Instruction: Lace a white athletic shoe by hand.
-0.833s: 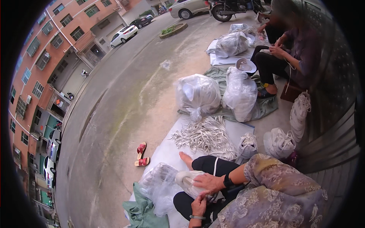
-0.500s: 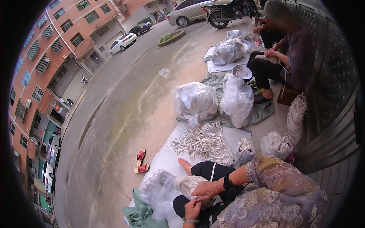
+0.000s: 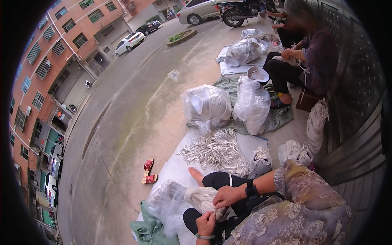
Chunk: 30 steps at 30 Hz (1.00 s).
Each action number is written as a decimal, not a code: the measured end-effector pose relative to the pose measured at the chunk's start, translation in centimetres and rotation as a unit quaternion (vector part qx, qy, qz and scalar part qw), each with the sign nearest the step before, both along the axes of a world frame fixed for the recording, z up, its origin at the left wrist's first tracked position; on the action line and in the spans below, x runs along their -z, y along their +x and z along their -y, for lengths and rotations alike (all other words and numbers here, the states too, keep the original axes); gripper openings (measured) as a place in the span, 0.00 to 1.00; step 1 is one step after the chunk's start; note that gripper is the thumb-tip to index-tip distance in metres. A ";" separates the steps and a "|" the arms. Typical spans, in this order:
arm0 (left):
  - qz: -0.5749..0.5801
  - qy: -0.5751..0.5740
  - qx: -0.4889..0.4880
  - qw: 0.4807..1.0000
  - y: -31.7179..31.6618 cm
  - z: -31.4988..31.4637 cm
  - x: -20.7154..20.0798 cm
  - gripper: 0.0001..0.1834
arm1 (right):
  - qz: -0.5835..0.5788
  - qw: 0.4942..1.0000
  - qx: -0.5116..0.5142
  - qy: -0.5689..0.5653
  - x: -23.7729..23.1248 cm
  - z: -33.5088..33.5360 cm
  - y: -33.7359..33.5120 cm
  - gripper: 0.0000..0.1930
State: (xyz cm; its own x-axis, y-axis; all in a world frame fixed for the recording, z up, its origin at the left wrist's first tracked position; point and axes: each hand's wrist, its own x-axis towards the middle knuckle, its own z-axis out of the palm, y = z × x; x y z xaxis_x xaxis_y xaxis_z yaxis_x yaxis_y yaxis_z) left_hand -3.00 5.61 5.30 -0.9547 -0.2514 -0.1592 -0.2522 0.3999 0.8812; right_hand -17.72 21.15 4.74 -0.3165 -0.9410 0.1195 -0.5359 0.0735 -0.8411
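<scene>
Fingers of the left hand [image 3: 205, 223] and right hand [image 3: 227, 196] pinched narrowly, contents indistinct, at a seemingly unfinished white sneaker [image 3: 196, 197] on the lap [image 3: 192, 219]. One laced sneaker [image 3: 261, 160] stood by the right edge of the sheet [image 3: 173, 168], near heaped unthreaded laces [image 3: 218, 153]; past its left edge, red sandals [image 3: 149, 179] bordered wide pavement [image 3: 118, 143].
</scene>
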 end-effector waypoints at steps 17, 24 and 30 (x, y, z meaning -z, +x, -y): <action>0.037 -0.001 0.039 0.999 0.5 -0.1 1.4 0.08 | -0.037 0.998 0.040 0.025 2.5 -1.9 -1.2 0.11; 0.026 -0.019 0.048 0.998 0.1 -1.2 0.3 0.08 | -0.082 0.995 0.022 -0.059 2.8 -0.8 -0.4 0.12; -0.082 -0.084 0.081 0.990 -1.1 -2.6 -1.0 0.07 | 0.114 0.984 -0.102 -0.087 0.6 0.7 1.5 0.20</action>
State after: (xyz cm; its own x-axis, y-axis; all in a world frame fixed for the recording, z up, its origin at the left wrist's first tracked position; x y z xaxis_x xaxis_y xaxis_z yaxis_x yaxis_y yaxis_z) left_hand -4.08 8.18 6.27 -0.9941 -0.1032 0.0331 -0.0316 0.5682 0.8223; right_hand -16.17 20.44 4.09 -0.1604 -0.9592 0.2329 -0.3211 -0.1725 -0.9312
